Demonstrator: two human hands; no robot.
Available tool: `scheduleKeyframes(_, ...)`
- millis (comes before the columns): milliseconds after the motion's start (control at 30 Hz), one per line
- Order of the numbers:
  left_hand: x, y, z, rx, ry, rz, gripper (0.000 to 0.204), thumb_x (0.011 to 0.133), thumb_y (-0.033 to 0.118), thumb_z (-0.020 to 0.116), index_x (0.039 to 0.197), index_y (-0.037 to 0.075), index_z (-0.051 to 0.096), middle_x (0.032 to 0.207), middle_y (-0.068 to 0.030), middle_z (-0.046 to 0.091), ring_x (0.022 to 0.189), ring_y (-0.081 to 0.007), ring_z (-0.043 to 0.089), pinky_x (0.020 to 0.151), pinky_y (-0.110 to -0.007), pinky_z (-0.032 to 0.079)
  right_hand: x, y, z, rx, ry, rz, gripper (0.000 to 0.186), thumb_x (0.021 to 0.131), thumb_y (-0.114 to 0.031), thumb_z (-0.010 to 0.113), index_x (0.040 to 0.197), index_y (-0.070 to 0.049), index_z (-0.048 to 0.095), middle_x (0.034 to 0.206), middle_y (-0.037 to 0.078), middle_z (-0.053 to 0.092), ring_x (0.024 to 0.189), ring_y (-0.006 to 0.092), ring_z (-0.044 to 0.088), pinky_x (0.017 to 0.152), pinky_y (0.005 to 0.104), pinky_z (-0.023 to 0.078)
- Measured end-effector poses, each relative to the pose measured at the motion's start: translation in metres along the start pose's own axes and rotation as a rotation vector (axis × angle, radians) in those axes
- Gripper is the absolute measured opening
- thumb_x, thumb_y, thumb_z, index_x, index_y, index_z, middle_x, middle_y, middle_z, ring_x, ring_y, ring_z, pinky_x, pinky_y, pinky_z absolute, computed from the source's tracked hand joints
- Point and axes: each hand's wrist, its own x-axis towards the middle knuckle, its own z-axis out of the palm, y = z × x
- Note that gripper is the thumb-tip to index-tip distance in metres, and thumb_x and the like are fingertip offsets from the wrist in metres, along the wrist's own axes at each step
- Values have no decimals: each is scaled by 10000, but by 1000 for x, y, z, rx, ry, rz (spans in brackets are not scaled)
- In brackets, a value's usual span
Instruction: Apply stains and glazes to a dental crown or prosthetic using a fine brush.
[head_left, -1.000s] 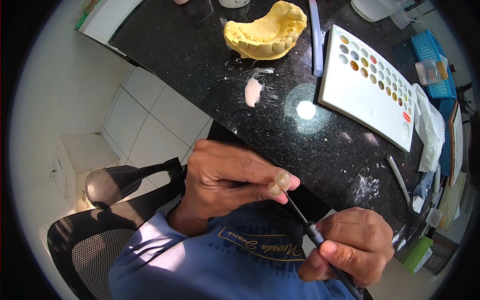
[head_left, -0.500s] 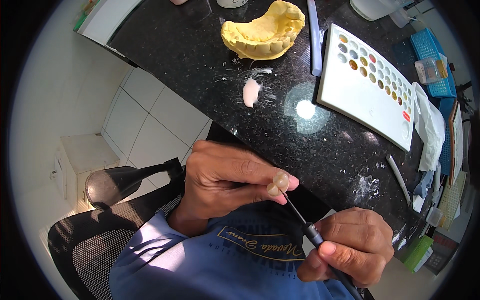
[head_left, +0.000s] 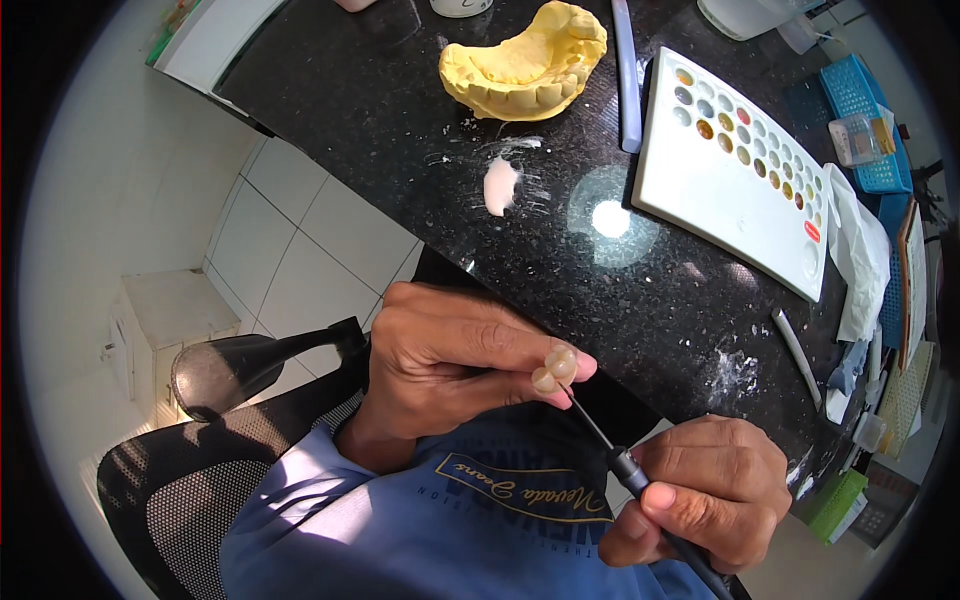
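Observation:
My left hand (head_left: 455, 355) pinches a small tooth-coloured dental crown piece (head_left: 560, 364) between thumb and fingertips, its rounded units facing up. My right hand (head_left: 705, 490) is closed round the dark handle of a fine-tipped brush (head_left: 628, 468). The brush slants up to the left, and its thin tip ends at the crown piece's lower edge, by my left thumb; whether it touches is too small to tell. Both hands are in front of the black worktop's near edge, above my blue shirt.
On the speckled black worktop (head_left: 500, 245) stand a yellow dental cast (head_left: 525, 70), a white powder patch (head_left: 500, 187) and a white palette (head_left: 735, 190) with coloured wells. Blue baskets (head_left: 855, 95) and white tissue (head_left: 858, 250) lie right. A mesh chair (head_left: 200, 510) is at lower left.
The brush has turned slightly in my right fingers, and its tip has shifted a little along the crown piece's lower edge. My left hand has barely moved.

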Motion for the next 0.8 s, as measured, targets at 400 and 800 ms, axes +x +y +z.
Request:
scheduleKeyframes(400,1,1,3,-20,11,-14,194,621,1,775,789,-42,689,710,-190,668,619,-234,681,561,-262,565,2,0,-3,-36,-13,-17,363,624,-3,649,968,-78,561,698,40,542,559,142,567,493,243,522)
scheduleKeyframes(800,0,0,1,-5,13,-20,224,590,-12,788,790,-38,692,711,-184,670,620,-226,681,561,-258,563,1,4,0,-29,-4,-55,337,630,-16,657,948,-68,559,694,44,545,552,146,570,489,239,518)
